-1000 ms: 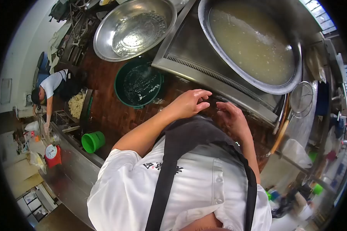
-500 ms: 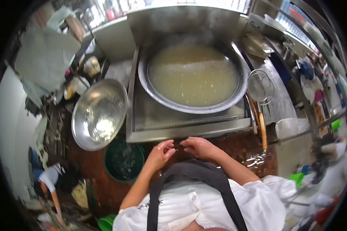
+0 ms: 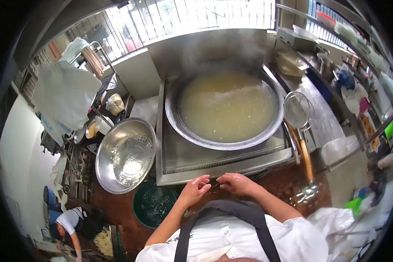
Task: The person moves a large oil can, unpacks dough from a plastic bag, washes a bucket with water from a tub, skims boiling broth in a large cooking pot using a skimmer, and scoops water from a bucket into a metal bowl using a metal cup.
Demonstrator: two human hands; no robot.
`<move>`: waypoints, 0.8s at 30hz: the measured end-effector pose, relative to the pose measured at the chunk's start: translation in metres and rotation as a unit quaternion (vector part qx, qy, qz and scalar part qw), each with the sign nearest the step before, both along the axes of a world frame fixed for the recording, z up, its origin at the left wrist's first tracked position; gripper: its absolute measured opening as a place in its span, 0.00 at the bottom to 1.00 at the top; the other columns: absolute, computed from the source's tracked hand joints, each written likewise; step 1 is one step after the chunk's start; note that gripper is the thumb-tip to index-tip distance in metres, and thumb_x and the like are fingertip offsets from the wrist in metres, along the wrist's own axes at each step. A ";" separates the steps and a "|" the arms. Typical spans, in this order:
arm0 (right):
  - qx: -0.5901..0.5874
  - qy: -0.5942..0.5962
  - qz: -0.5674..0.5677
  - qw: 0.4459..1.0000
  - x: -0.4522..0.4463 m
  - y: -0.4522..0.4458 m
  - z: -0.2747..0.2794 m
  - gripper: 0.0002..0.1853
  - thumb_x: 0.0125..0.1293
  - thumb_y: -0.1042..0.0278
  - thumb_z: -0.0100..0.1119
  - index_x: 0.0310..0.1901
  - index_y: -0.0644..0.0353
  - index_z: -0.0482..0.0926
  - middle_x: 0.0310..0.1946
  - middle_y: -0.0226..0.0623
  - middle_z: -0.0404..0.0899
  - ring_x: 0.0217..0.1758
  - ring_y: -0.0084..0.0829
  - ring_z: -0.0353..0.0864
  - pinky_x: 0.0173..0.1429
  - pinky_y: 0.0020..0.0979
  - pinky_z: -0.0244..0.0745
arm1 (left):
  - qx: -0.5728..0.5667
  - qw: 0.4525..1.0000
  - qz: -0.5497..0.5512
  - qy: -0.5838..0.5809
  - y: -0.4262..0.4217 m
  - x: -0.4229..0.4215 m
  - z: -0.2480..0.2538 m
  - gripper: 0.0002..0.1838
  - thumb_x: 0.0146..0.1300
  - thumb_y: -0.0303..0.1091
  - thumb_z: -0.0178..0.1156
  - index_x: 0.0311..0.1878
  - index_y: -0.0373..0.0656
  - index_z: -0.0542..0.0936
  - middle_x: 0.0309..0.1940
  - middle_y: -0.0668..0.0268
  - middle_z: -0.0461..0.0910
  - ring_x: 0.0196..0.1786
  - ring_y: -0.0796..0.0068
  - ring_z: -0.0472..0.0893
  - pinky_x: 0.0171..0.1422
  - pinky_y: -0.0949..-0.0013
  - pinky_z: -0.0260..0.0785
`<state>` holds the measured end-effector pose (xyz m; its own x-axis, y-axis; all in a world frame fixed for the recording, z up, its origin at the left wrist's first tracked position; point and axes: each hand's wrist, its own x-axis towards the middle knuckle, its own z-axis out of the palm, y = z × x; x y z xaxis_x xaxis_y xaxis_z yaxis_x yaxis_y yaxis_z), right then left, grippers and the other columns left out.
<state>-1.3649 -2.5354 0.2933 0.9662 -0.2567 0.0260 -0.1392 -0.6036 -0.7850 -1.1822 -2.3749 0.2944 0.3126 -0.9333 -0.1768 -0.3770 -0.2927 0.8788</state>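
My left hand [image 3: 196, 189] is in front of the stove's front edge, thumb and fingers apart, with nothing in it. Close beside it, my right hand [image 3: 237, 184] has loosely curled fingers and also holds nothing. Both hover between my apron [image 3: 226, 207] and the metal stove [image 3: 231, 167]. On that stove sits a very wide pot [image 3: 218, 143] of cloudy yellowish liquid [image 3: 231, 109] with small pale bits, steaming at the back. Neither hand touches the pot.
A large steel bowl [image 3: 111, 163] tilts at the left, above a green tub [image 3: 139, 209] of water. At the right a wire strainer [image 3: 298, 110] with a wooden handle leans by the pot. A person [image 3: 68, 222] bends at the lower left near pale food pieces [image 3: 103, 242].
My view has tilted upward, so the pot, bowl and hands appear lower and slightly further right. My hands keep nearly the same pose in front of the stove.
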 end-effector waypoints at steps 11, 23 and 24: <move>0.046 0.022 0.006 0.999 0.007 0.002 0.005 0.22 0.68 0.63 0.62 0.62 0.59 0.74 0.51 0.44 0.80 0.53 0.43 0.81 0.58 0.38 0.77 | -0.065 0.996 0.054 0.031 -0.003 -0.024 -0.009 0.25 0.68 0.36 0.61 0.66 0.39 0.72 0.51 0.55 0.83 0.46 0.69 0.84 0.53 0.66 0.77; 0.187 -0.135 -0.029 0.972 0.028 0.033 0.019 0.48 0.66 0.47 0.65 0.79 0.49 0.48 0.74 0.48 0.55 0.75 0.44 0.62 0.72 0.42 0.66 | -0.223 0.934 0.036 0.278 -0.022 -0.027 -0.011 0.38 0.72 0.51 0.57 0.79 0.48 0.55 0.69 0.64 0.68 0.55 0.75 0.77 0.60 0.68 0.72; 0.173 -0.136 -0.033 0.975 0.027 0.033 0.014 0.47 0.66 0.47 0.66 0.78 0.49 0.49 0.75 0.50 0.55 0.75 0.45 0.61 0.73 0.43 0.64 | -0.204 0.941 0.022 0.268 -0.022 -0.026 -0.013 0.38 0.72 0.51 0.57 0.79 0.48 0.55 0.70 0.65 0.67 0.56 0.75 0.77 0.61 0.68 0.71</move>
